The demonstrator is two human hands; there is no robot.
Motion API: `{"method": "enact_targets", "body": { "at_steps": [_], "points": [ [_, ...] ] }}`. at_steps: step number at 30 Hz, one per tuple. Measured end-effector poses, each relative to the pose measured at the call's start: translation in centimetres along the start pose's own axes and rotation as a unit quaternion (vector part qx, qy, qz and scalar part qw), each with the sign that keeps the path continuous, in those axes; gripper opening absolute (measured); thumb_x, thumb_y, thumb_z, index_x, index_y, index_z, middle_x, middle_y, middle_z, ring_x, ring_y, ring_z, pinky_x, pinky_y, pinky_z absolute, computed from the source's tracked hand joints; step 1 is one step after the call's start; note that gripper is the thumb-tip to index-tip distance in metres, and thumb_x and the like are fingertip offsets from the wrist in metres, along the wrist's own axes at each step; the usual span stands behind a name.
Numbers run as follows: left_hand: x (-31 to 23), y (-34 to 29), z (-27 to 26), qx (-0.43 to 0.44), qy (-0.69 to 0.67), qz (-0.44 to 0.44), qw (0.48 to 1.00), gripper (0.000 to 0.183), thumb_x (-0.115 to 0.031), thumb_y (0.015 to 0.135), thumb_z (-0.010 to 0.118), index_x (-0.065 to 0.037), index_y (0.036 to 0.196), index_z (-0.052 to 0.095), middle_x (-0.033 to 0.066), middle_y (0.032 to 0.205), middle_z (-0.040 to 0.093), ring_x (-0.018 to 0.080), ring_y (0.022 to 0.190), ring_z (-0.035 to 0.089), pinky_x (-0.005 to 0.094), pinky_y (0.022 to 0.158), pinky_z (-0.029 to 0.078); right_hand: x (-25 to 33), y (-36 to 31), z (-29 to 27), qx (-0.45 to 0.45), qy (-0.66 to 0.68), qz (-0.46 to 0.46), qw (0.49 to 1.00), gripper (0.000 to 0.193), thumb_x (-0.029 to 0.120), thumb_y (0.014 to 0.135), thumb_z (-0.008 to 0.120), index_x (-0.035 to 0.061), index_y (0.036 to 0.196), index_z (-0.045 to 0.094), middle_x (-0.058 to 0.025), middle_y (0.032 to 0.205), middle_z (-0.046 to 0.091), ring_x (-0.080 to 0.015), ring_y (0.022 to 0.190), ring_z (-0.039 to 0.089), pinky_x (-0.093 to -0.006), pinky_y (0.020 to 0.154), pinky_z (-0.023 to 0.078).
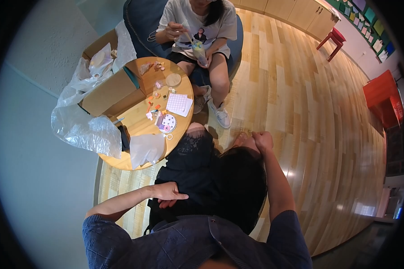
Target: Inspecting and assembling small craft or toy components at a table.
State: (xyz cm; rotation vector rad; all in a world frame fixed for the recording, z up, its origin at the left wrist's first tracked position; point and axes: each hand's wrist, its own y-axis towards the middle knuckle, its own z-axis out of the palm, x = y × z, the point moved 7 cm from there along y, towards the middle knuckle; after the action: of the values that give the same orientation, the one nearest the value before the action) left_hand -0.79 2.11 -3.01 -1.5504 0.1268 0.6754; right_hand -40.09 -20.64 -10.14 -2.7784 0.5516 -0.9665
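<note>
My left hand (167,193) is held over my black lap, with one finger stretched out and the others loosely bent; nothing shows in it. Beside my right knee, my right hand (263,141) has its fingers pressed together at their tips. A small yellowish speck shows there, too small to name. To the front left stands a round wooden table (139,117). On it lie a spotted round piece (168,123), a checked pad (177,103), a wooden disc (173,80), a pale sheet (147,149) and several tiny colourful pieces.
A cardboard box (114,96) with clear plastic wrap (83,130) takes up the table's left side. Across from me a seated person (202,33) holds a clear cup (199,51) and a stick. Farther right are a red stool (333,41) and a red box-shaped piece (382,99).
</note>
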Motion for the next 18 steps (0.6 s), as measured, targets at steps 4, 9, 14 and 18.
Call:
{"method": "enact_targets", "body": {
  "at_steps": [4,9,14,18],
  "points": [
    [-0.06,-0.06,-0.01,0.001,-0.005,0.005,1.0,0.073,-0.061,0.097,0.047,-0.002,0.057,0.064,0.0083,0.05,0.062,0.0156,0.042,0.062,0.0258,0.038,0.044,0.3,-0.2,-0.15,-0.002,-0.002,0.002,1.0,0.04,0.041,0.079,0.07,0.0007,0.077,0.073,-0.0213,0.073,0.069,-0.0349,0.072,0.069,-0.0432,0.069,0.051],
    [-0.04,-0.05,0.02,0.002,-0.005,0.005,1.0,0.073,-0.06,0.098,0.046,-0.003,0.057,0.064,0.0081,0.049,0.062,0.0153,0.042,0.063,0.0257,0.038,0.044,0.23,-0.19,-0.14,-0.008,-0.006,-0.003,1.0,0.041,0.042,0.079,0.069,0.001,0.077,0.073,-0.0214,0.073,0.069,-0.0353,0.073,0.069,-0.0436,0.069,0.051],
    [-0.14,-0.13,0.04,-0.001,-0.002,0.001,1.0,0.073,-0.06,0.098,0.046,-0.003,0.057,0.064,0.0077,0.049,0.062,0.0148,0.042,0.063,0.0253,0.038,0.043,-0.23,0.08,0.14,-0.007,-0.006,-0.001,1.0,0.042,0.042,0.079,0.069,0.0013,0.073,0.073,-0.0205,0.07,0.067,-0.0343,0.069,0.068,-0.0438,0.067,0.05],
    [-0.03,0.0,0.05,-0.002,0.002,0.005,1.0,0.073,-0.061,0.098,0.046,-0.003,0.057,0.063,0.0076,0.049,0.062,0.0147,0.042,0.062,0.0251,0.038,0.043,-0.28,0.12,0.19,-0.011,-0.004,-0.005,1.0,0.042,0.042,0.079,0.068,0.0014,0.072,0.072,-0.0201,0.067,0.066,-0.0335,0.067,0.067,-0.0437,0.065,0.05]
  ]
}}
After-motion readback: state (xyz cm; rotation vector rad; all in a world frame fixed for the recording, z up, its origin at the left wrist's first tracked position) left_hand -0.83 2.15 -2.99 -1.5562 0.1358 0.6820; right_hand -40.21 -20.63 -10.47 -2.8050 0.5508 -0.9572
